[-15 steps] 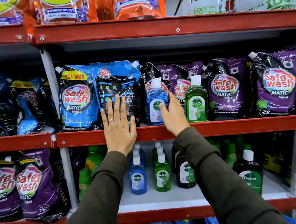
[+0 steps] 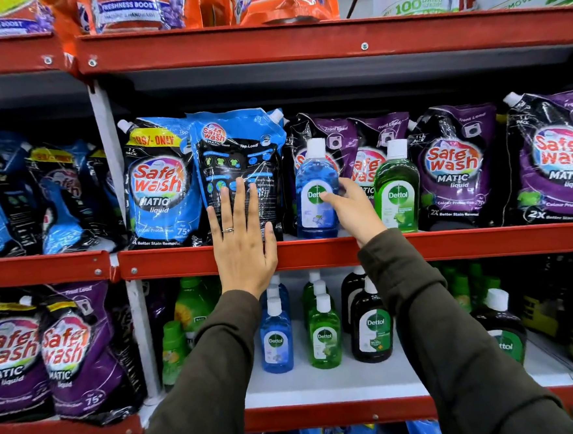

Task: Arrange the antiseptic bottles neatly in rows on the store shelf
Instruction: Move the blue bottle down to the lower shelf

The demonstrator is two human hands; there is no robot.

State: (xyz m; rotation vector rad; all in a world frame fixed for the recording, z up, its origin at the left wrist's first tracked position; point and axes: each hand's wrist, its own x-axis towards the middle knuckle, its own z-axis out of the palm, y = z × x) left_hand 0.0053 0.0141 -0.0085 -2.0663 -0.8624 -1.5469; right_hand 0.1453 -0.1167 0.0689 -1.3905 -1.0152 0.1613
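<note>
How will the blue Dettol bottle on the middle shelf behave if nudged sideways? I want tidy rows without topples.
The blue Dettol bottle looks tall, narrow-based and nearly full, so it probably tips if pushed high. Its rigid, glossy plastic should slide along the shelf when the right hand pushes low.

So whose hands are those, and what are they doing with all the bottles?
They belong to a person wearing a camera on their head, so you see what they see: a shop shelf. The left hand lies flat, fingers spread, against a blue plastic laundry-liquid pouch. The right hand is touching a blue see-through antiseptic bottle with a white cap, fingers on its label. Whether it grips the bottle, I cannot tell. Beside it stands a green see-through antiseptic bottle with a white cap. Both stand on the red metal shelf, in front of purple pouches. On the shelf below, more blue, green and dark bottles stand in rows.
</note>
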